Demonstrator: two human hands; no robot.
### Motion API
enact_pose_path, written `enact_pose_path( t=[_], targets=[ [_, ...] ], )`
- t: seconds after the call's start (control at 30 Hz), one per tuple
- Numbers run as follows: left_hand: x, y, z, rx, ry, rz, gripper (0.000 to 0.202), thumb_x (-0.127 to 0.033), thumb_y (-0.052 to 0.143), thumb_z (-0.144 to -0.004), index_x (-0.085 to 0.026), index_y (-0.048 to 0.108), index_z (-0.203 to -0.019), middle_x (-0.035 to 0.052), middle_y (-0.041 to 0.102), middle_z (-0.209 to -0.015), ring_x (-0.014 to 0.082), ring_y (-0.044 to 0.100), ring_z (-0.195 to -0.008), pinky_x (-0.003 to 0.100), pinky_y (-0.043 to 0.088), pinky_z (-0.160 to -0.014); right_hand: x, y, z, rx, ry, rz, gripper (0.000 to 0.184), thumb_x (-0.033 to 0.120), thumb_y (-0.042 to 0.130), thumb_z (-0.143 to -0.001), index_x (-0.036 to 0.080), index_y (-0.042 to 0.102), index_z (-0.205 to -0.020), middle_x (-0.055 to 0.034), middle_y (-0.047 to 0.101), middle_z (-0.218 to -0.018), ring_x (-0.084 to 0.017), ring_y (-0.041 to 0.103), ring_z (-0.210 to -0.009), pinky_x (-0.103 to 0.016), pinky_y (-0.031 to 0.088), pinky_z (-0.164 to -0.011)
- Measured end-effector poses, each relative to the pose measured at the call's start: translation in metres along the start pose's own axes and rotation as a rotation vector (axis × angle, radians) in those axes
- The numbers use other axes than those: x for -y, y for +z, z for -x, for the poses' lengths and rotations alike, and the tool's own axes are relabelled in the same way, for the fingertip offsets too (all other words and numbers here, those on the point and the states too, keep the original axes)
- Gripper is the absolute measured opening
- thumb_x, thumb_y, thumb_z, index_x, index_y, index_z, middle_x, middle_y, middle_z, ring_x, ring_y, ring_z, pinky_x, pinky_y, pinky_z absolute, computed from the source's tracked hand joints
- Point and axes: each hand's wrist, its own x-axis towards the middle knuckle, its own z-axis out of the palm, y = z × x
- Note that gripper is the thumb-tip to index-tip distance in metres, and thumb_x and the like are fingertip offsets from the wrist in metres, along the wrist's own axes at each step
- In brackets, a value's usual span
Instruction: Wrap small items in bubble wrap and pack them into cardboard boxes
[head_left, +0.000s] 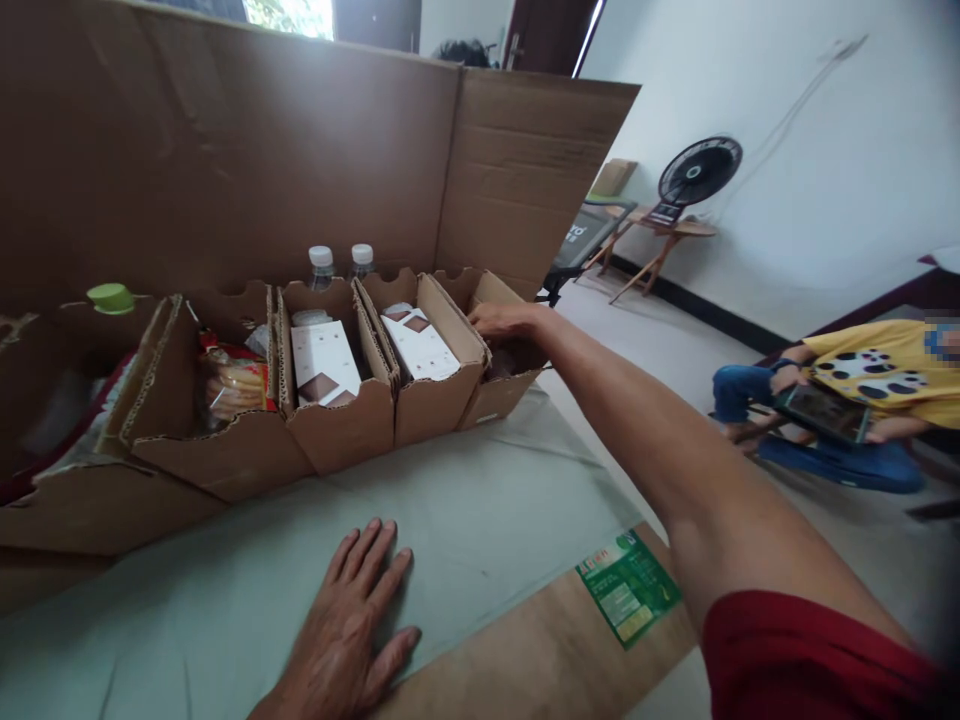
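Observation:
My left hand (346,620) lies flat on the pale green table covering (465,500), fingers stretched out and holding nothing. My right arm reaches forward, and my right hand (504,320) dips into the rightmost cardboard bin (504,398); its fingertips are hidden by the bin's side. What lies inside that bin is dark and hard to make out. Left of it, two bins hold white boxes with brown diamond patterns, the nearer-to-hand white box (424,345) and another white box (324,358). Further left, a bin contains a clear and red snack packet (234,385).
A tall cardboard panel (300,150) stands behind the bins, with two white-capped bottles before it, one a clear bottle (321,262). A green cap (111,298) shows at left. At right, a seated person (862,385) holds a tablet; a fan (694,175) stands on a small wooden table.

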Motion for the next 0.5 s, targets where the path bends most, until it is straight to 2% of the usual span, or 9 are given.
enact_pose_path(
  t=[0.1,0.2,0.3,0.37,0.5],
  targets=[
    [0.0,0.001,0.0,0.004,-0.01,0.031,0.069,-0.054,0.065,-0.092,-0.021,0.051,-0.151,0.0153,0.043,-0.164,0.0374,0.043,-0.149,0.055,0.042,-0.114,-0.012,-0.008,0.023,0.066,0.02,0.119,0.021,0.021,0.058,-0.099,0.013,0.077,-0.102,-0.0058,0.078,-0.099,-0.019,0.07,-0.093,-0.026,0.051,-0.082],
    [0.0,0.002,0.002,0.011,-0.026,0.055,0.068,-0.055,0.065,-0.091,-0.024,0.051,-0.15,0.0144,0.043,-0.164,0.0372,0.045,-0.148,0.056,0.042,-0.114,-0.013,-0.005,0.041,0.079,0.07,0.225,0.021,0.021,0.065,-0.092,0.015,0.08,-0.106,-0.0083,0.08,-0.097,-0.023,0.072,-0.094,-0.028,0.051,-0.078],
    [0.001,0.004,0.003,0.031,-0.035,0.052,0.068,-0.057,0.063,-0.092,-0.025,0.051,-0.15,0.0146,0.043,-0.164,0.0374,0.045,-0.149,0.057,0.042,-0.115,-0.006,0.01,0.045,0.095,0.126,0.303,0.027,0.02,0.075,-0.083,0.013,0.08,-0.108,-0.0148,0.079,-0.106,-0.029,0.072,-0.104,-0.032,0.053,-0.084],
    [0.001,0.005,0.003,0.05,-0.039,0.053,0.068,-0.058,0.062,-0.092,-0.025,0.051,-0.151,0.0152,0.042,-0.164,0.0378,0.044,-0.149,0.058,0.042,-0.115,-0.001,0.02,0.041,0.087,0.163,0.332,0.028,0.022,0.076,-0.084,0.013,0.079,-0.11,-0.0178,0.077,-0.114,-0.031,0.071,-0.11,-0.034,0.053,-0.089],
    [0.001,0.004,0.001,0.108,-0.074,0.105,0.067,-0.056,0.063,-0.092,-0.024,0.053,-0.15,0.0152,0.04,-0.165,0.0385,0.041,-0.151,0.06,0.039,-0.118,0.007,0.032,0.034,0.036,0.203,0.359,0.033,0.037,0.068,-0.098,0.018,0.068,-0.124,-0.0117,0.068,-0.129,-0.025,0.067,-0.112,-0.043,0.057,-0.096]
  ],
)
